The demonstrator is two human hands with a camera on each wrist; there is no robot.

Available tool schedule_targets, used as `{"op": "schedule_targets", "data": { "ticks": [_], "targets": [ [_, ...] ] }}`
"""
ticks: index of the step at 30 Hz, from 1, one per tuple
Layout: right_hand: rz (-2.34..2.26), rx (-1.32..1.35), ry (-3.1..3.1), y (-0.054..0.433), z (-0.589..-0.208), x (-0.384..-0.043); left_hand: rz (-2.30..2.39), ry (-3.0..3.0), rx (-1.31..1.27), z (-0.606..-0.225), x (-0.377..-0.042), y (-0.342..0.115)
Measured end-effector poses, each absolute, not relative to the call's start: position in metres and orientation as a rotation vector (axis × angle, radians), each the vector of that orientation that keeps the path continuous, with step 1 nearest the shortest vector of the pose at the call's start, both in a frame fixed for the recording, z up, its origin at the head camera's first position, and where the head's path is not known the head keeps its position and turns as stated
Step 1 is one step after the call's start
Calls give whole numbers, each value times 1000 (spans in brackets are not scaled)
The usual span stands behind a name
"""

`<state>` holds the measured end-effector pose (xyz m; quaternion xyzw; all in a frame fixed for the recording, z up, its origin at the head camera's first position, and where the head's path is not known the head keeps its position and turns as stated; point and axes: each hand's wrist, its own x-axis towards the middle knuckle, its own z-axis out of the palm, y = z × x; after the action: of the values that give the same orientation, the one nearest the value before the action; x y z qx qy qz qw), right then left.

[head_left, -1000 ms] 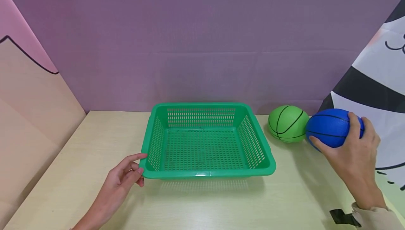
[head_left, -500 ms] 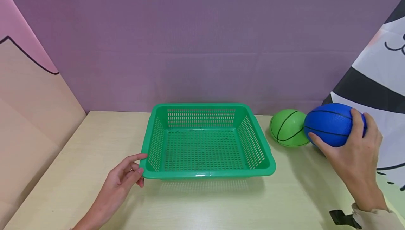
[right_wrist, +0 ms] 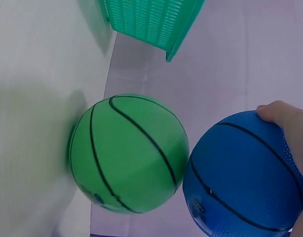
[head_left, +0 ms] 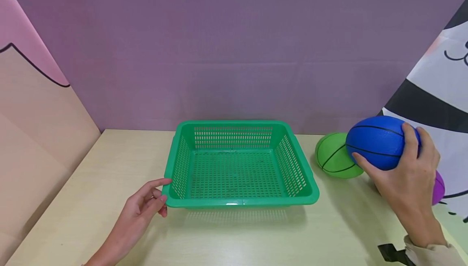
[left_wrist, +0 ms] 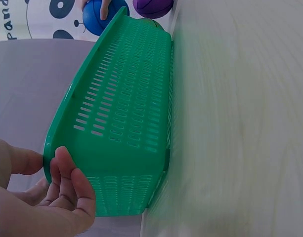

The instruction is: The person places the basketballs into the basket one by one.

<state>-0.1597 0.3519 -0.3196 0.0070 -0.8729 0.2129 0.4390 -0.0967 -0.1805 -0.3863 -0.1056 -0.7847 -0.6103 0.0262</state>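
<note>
My left hand (head_left: 140, 205) grips the near left corner of a green perforated plastic basket (head_left: 234, 202), thumb and fingers at its rim. Nothing lies inside the basket. At the right, my right hand (head_left: 411, 180) holds a blue ball with black basketball lines (head_left: 378, 142), fingers spread over its right side. In the right wrist view the blue ball (right_wrist: 245, 177) is raised off the table and appears to touch a green ball (right_wrist: 129, 153) that sits on it. A purple ball (head_left: 438, 189) is partly hidden behind my right hand.
The pale wooden table (head_left: 219, 241) ends at a purple cloth backdrop (head_left: 234, 55). A panda-print panel (head_left: 438, 95) stands on the right, and a pink and beige panel (head_left: 36, 136) on the left. The green ball is between the basket and my right hand.
My right hand has lifted the blue ball and shifted it slightly left. The green ball has rolled a little nearer and to the right. The purple ball has come into view. My left hand stays put.
</note>
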Motion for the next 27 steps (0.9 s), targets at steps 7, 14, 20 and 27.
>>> {"op": "schedule_targets", "data": {
  "ticks": [7,14,20,27],
  "targets": [
    [541,12,-2180,346,-317,-156,-1889,-2422,-325,-387,-97,-181],
    [545,27,-2194,342,-315,-154,-1885,-2425,-309,-387,-96,-181],
    [533,71,-2184,336,-313,-153,-1890,-2428,-302,-387,-96,-180],
    [553,115,-2175,326,-310,-150,-1887,-2426,-318,-387,-97,-181]
  ]
}}
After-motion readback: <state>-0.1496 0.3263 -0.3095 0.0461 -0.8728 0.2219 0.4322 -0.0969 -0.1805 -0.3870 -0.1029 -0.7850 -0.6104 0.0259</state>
